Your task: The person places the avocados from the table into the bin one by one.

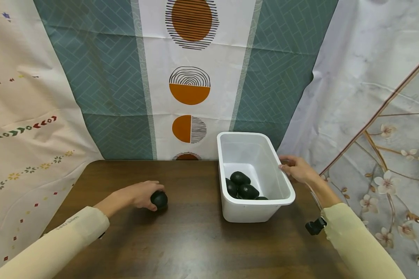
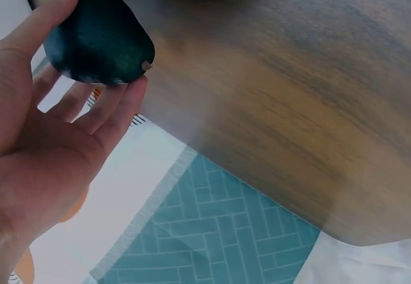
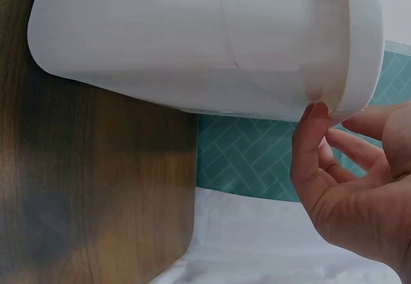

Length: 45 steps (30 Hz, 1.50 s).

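A dark green avocado is gripped by my left hand, low over the left half of the table. In the left wrist view, the thumb and fingertips hold the avocado from either side, and its stem end shows. To the right stands a white plastic bin, slightly turned, with several dark avocados lying at its near end. My right hand pinches the bin's right rim. The right wrist view shows its fingertips and thumb at the rim from outside.
The dark wooden table ends at the back against a patterned curtain. Light cloths hang to the left and the right. A black strap piece sits at the right wrist.
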Tool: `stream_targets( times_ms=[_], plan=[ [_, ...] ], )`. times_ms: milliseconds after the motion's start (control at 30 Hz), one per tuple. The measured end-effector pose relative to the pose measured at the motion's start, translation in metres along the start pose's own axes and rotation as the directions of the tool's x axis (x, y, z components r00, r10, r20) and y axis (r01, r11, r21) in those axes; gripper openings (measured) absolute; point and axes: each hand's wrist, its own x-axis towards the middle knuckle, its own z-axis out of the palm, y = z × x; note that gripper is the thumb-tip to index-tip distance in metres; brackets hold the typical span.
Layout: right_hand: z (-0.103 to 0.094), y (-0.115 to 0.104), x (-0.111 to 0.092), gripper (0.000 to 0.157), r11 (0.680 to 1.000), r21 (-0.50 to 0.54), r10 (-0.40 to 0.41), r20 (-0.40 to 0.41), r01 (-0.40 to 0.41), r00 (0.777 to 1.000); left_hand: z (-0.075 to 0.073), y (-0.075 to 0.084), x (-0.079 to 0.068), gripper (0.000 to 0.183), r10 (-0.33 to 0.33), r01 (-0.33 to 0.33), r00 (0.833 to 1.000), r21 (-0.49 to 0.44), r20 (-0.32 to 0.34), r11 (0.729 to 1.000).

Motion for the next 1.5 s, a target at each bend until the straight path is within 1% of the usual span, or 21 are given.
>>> stream_targets(
  times_ms=[167,467,633,867,1033,1167,1500],
  plan=[
    [0.001,-0.001,0.000,0.055,1.000,0.011,0.007,0.001,-0.007,1.000,0.000,0.005,0.003,0.063,0.003,-0.003,1.000,-0.001,-0.004,1.000],
    [0.002,-0.001,0.000,0.055,1.000,0.025,0.011,0.001,-0.011,1.000,0.002,0.009,0.009,0.065,0.008,-0.008,1.000,0.001,-0.017,1.000],
    [0.001,0.001,0.001,0.055,1.000,0.027,0.005,0.002,-0.005,1.000,0.000,0.014,0.016,0.062,0.036,-0.036,0.999,-0.005,-0.038,0.999],
    [0.001,0.001,0.000,0.055,1.000,0.016,-0.003,-0.007,0.003,1.000,-0.004,0.026,0.025,0.058,0.070,-0.072,0.995,-0.020,-0.075,0.997],
    [0.001,0.002,0.000,0.056,1.000,0.016,-0.004,-0.009,0.004,1.000,-0.003,0.030,0.031,0.058,0.095,-0.097,0.991,-0.013,-0.098,0.995],
    [0.003,0.004,0.001,0.056,0.999,0.033,-0.010,-0.018,0.011,1.000,-0.004,0.032,0.034,0.059,0.104,-0.106,0.989,-0.015,-0.107,0.994],
    [0.004,0.013,0.001,0.059,0.987,0.158,0.010,0.014,-0.012,1.000,-0.004,0.036,0.033,0.058,0.112,-0.114,0.987,-0.015,-0.118,0.993]
  ],
)
